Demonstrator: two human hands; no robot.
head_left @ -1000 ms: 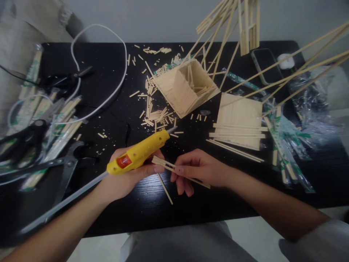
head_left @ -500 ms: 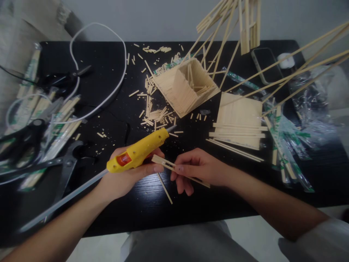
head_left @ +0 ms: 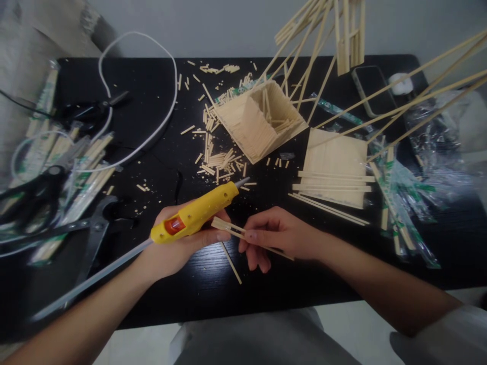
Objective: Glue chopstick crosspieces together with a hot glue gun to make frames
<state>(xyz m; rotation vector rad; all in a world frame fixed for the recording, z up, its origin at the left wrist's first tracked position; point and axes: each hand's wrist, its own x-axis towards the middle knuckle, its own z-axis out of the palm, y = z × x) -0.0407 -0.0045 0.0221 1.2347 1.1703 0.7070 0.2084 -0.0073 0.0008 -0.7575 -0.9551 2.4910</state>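
Note:
My left hand (head_left: 173, 256) is closed around a yellow hot glue gun (head_left: 198, 210), whose nozzle points away to the upper right. A clear glue stick (head_left: 95, 276) sticks out of its back end. Between my left thumb and fingers is also the joined end of a pair of wooden chopsticks (head_left: 224, 225). My right hand (head_left: 279, 235) pinches the same pair further along, thumb on top, with its lower fingers curled loosely. A thin wooden stick (head_left: 231, 263) slants down from under my left thumb; whether it is attached to the pair I cannot tell.
A chopstick-built box on a square base (head_left: 262, 121) stands at the back, with cut pieces (head_left: 220, 159) scattered beside it. A flat stick panel (head_left: 335, 157) lies right. Long sticks jut across the upper right. Scissors (head_left: 53, 175), pliers (head_left: 99, 223), wrapped chopsticks (head_left: 91, 177) and a white cable (head_left: 173, 66) lie left.
The glue gun has shifted very slightly to the right in my left hand. Both hands and the chopsticks are otherwise almost still.

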